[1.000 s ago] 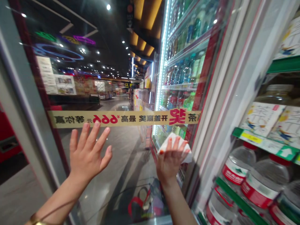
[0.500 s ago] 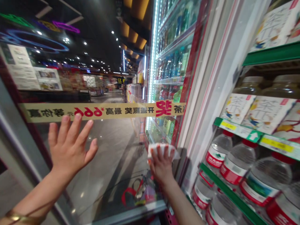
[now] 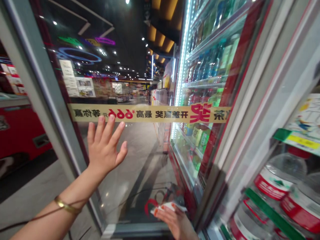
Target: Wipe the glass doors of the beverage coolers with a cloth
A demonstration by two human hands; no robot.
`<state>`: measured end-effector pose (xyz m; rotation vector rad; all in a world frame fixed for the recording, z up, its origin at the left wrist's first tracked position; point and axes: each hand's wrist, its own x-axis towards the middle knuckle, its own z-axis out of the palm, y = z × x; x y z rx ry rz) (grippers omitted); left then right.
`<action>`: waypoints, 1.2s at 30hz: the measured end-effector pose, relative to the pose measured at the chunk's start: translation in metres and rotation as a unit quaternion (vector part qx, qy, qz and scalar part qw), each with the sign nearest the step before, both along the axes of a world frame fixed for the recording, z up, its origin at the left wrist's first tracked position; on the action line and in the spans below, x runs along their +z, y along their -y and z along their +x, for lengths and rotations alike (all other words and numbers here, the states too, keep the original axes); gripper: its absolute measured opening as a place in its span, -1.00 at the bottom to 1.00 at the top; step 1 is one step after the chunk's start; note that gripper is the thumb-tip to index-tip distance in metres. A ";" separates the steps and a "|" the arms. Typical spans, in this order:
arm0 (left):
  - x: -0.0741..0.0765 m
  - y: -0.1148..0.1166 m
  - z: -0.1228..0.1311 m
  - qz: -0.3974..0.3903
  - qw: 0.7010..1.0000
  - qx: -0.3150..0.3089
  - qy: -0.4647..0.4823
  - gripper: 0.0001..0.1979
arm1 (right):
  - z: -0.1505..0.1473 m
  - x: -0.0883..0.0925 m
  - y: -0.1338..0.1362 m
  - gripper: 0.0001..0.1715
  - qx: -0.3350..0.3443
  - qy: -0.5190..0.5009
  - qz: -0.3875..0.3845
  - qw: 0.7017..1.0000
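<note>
While the left hand (image 3: 106, 148) lies flat, released, on the glass door (image 3: 140, 166), the right hand (image 3: 175, 221) at lower centre clenches a cloth (image 3: 172, 206), evidently soft and light, best gripped bunched.

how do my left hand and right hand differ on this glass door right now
The left hand is bare, fingers spread flat, high by the yellow banner strip. The right hand is low near the door's bottom frame, pressing a white folded cloth. Both touch the clear glass fridge door.

We read a yellow strip (image 3: 150, 114) on the door (image 3: 140, 156), mirrored: 等你赢, 666元, 最高, 开盖赢奖, a big red 奖, 茶. The bottle labels (image 3: 268, 186) we cannot read.
</note>
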<state>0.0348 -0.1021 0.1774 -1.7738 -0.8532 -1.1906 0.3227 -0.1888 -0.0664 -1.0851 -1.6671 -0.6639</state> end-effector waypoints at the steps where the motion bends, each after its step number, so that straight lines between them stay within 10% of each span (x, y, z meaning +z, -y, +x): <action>1: 0.000 -0.001 0.000 -0.009 1.000 -0.001 0.002 -0.12 | 0.011 0.008 -0.002 -0.45 0.004 0.034 0.012 0.999; 4: -0.001 -0.002 0.000 -0.018 1.000 0.017 0.001 -0.13 | 0.044 0.086 -0.026 -0.28 -0.030 0.103 0.049 0.993; 7: -0.002 0.000 0.001 -0.003 0.999 0.032 0.000 -0.14 | 0.052 0.193 -0.056 -0.18 -0.178 0.004 0.040 0.983; 9: -0.001 0.002 0.002 0.021 0.999 0.024 -0.004 -0.14 | 0.036 0.233 -0.068 -0.17 -0.238 -0.061 0.045 0.968; 11: 0.000 0.002 0.002 0.044 0.999 0.010 -0.007 -0.16 | 0.008 0.224 -0.070 -0.16 -0.228 -0.036 0.055 0.971; 16: -0.003 0.004 -0.001 0.042 0.999 -0.021 -0.003 -0.20 | -0.050 0.066 -0.039 -0.32 0.062 0.267 0.005 0.962; 19: -0.035 0.014 -0.009 0.002 1.000 -0.012 0.023 -0.20 | -0.044 0.020 -0.017 -0.43 0.144 0.335 0.015 0.931; 22: -0.102 0.029 -0.018 -0.059 0.997 0.040 0.039 -0.19 | -0.031 0.061 -0.023 -0.41 0.122 0.329 0.039 0.936; 25: -0.173 0.037 -0.023 -0.070 0.992 0.097 0.030 -0.20 | -0.039 0.158 -0.045 -0.32 -0.001 0.226 0.079 0.971; 29: -0.225 0.043 -0.025 -0.092 0.986 0.120 0.076 -0.23 | -0.082 0.253 -0.063 -0.18 -0.126 0.076 0.104 0.984; 32: -0.235 0.055 -0.022 -0.169 0.973 0.087 0.134 -0.29 | -0.119 0.236 -0.062 -0.20 -0.102 0.108 0.101 0.984; 36: -0.247 0.073 -0.010 -0.213 0.939 -0.038 0.269 -0.35 | -0.143 0.142 -0.043 -0.39 -0.008 0.234 0.113 0.966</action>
